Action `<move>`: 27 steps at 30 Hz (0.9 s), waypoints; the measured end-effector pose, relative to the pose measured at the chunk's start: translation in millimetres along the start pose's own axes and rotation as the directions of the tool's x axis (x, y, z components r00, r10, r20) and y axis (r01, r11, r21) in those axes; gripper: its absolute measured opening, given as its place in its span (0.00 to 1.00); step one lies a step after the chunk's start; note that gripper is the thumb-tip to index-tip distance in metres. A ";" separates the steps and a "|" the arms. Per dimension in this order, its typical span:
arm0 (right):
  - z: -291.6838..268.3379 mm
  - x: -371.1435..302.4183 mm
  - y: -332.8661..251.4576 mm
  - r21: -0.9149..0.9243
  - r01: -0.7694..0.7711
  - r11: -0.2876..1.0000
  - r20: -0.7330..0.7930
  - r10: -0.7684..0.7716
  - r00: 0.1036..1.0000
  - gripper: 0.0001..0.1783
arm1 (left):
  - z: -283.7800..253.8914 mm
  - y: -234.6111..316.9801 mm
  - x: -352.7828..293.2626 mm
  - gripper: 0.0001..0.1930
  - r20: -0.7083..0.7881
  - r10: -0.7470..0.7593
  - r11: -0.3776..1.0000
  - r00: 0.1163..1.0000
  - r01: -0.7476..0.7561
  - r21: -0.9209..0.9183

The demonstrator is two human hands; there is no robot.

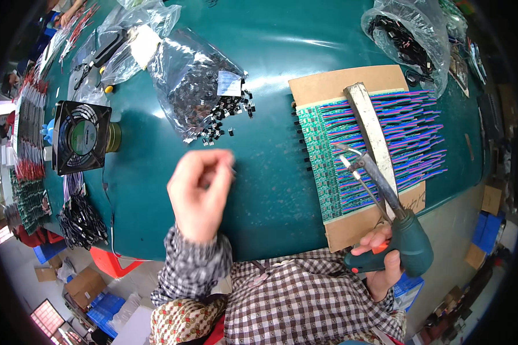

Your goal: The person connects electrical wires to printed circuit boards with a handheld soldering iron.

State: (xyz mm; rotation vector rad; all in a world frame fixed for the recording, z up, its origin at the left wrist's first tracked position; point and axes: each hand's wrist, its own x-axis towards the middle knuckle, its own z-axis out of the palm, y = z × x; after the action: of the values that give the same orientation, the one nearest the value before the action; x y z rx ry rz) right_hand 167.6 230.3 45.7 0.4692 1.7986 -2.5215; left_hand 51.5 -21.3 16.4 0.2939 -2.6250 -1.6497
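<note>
My left hand point(200, 192) hovers over the table just below the small black parts, thumb and fingertips pinched together. Whatever sits in that pinch, if anything, is too small to make out. My right hand point(381, 253) grips a dark green soldering gun point(415, 246) with an orange trigger; its metal tip and feed tube point up and left over the boards. Beneath the tip, a row of green circuit boards point(322, 164) with blue, pink and dark wires lies on a brown cardboard sheet point(351, 82). A worn metal bar point(369, 123) lies across the wires. Small black parts line the boards' left edge.
An opened plastic bag point(184, 86) spills small black connectors point(213, 133) onto the green table point(259, 201). To the left stands a black fan point(82, 138) beside a solder-like spool point(114, 137). Black cables point(83, 221) bundle at the left edge; another bag point(408, 43) holds dark wires.
</note>
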 end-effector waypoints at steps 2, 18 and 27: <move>6.2 2.3 -6.6 0.001 -0.042 0.999 -0.033 0.042 0.999 0.24 | 6.3 30.6 -15.1 0.03 0.354 -0.129 0.862 0.927 0.281 -0.423; 37.2 31.1 -18.3 -0.198 -0.040 0.979 0.050 0.050 0.997 0.13 | 42.9 58.9 -51.9 0.09 0.714 -0.026 0.600 0.700 0.582 -0.548; 39.1 24.4 -23.9 -0.380 -0.152 0.912 0.002 0.166 0.986 0.22 | 37.8 49.1 -51.7 0.05 0.588 0.022 0.828 0.808 0.315 -0.463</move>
State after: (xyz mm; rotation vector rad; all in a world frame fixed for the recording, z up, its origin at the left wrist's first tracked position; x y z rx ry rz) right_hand 130.8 206.3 73.3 0.5244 2.0720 -1.9954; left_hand 90.5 41.9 47.7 -0.0317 -2.3192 -2.8293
